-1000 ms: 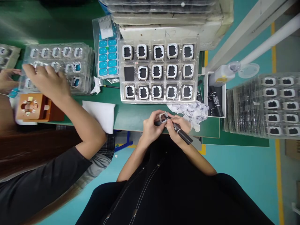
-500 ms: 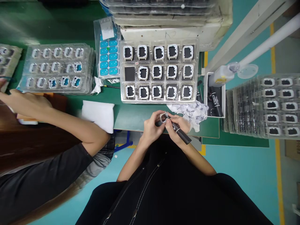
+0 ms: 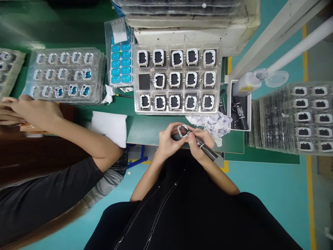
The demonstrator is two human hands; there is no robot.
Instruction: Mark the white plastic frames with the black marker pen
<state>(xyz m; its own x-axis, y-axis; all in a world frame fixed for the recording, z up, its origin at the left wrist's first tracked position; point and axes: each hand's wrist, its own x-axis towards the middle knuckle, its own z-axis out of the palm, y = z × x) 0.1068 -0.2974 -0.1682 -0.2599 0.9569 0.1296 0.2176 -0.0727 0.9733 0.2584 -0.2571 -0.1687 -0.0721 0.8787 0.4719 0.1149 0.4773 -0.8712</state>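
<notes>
Marker [image 3: 207, 150] and right hand [image 3: 197, 149] slightly farther right than half a second ago. Right fingers closed around marker; long axis runs from near right to far left, toward white frame [image 3: 179, 131]; tip contact too small to tell. Left hand [image 3: 168, 141] nearer frame, fingers pinching its rim above near part of bench [image 3: 144, 130]. Crumpled paper [image 3: 213, 124] beyond right hand; compartment tray [image 3: 179, 112] farther.

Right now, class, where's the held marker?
In the head view, the marker is in the right hand, right of the white frame in the left hand, below the crumpled paper.
</notes>
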